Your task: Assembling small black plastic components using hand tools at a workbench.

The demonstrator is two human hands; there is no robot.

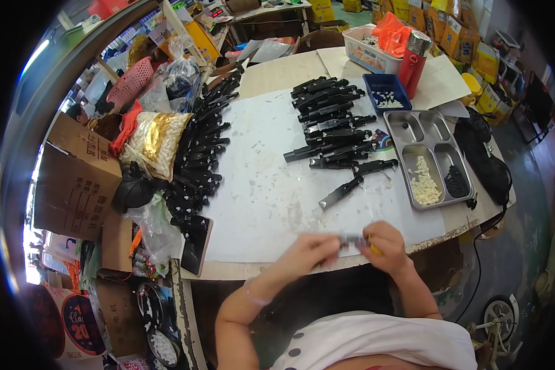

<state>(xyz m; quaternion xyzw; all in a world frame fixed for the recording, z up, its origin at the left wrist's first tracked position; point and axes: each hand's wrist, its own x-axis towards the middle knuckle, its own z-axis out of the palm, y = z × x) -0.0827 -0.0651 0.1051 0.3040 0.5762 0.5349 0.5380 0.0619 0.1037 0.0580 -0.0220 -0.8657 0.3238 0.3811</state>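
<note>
My left hand (311, 251) is closed, its fingers blurred, on a small grey-black part (350, 239) near the table's front edge. Against the same part is my right hand (387, 248), also closed, with a small yellow piece (375, 248) showing between its fingers; its kind is hidden. Just beyond lies a single black part (341, 192), elongated and shiny on top. Behind it a stack of similar black parts (332, 114) covers the middle right of the white sheet (259, 179). Another long row of them (197, 157) runs along the left side.
To the right stands a metal tray (407, 163) with compartments of cream and black bits. Beyond are a blue bin (385, 92) of white bits, a red flask (411, 65) and a white tub (367, 49). A phone (197, 245) and cardboard boxes (77, 179) sit left.
</note>
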